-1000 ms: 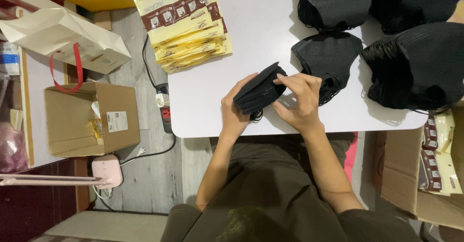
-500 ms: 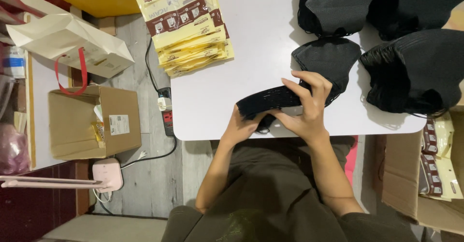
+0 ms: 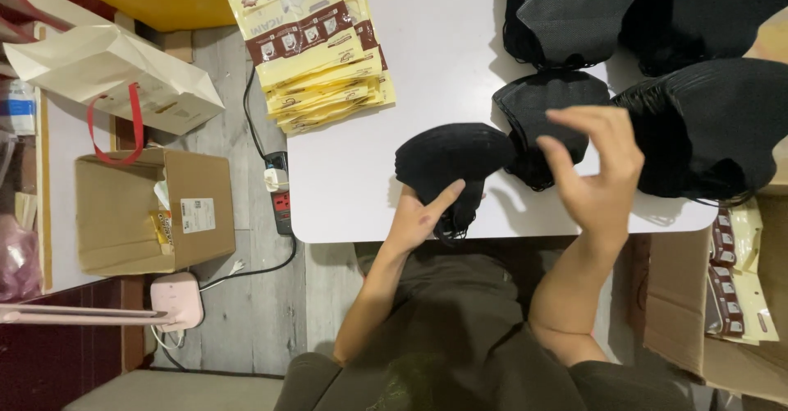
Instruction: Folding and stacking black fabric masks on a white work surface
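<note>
Holding a small stack of folded black masks [image 3: 447, 161] near the front edge of the white desk [image 3: 427, 58], the left hand [image 3: 419, 218] has its grip clamped on the stack's near end: thumb on top, fingers hidden beneath, so the underside contact cannot be read.

Stack attitude: long axis runs roughly left to right, rounded end toward the left, narrower end pointing right at a second pile of black masks [image 3: 546, 120]. The two look to be touching or just beside each other; the overlap is too dark to separate.

Right hand [image 3: 595, 169]: raised above the desk, fingers spread and curled, grip apart, holding nothing. It hovers to the right of the held stack and just in front of the second pile, so that pile is the closest thing to it. The held stack lies to its left.

Nearer hand to the held stack: left, already on it.

Surroundings: larger heaps of black masks [image 3: 706, 124] to the right and at the far edge; a fan of cream and brown packets [image 3: 316, 42] at the far left of the desk; a cardboard box [image 3: 152, 210] and a power strip [image 3: 279, 194] on the floor.
</note>
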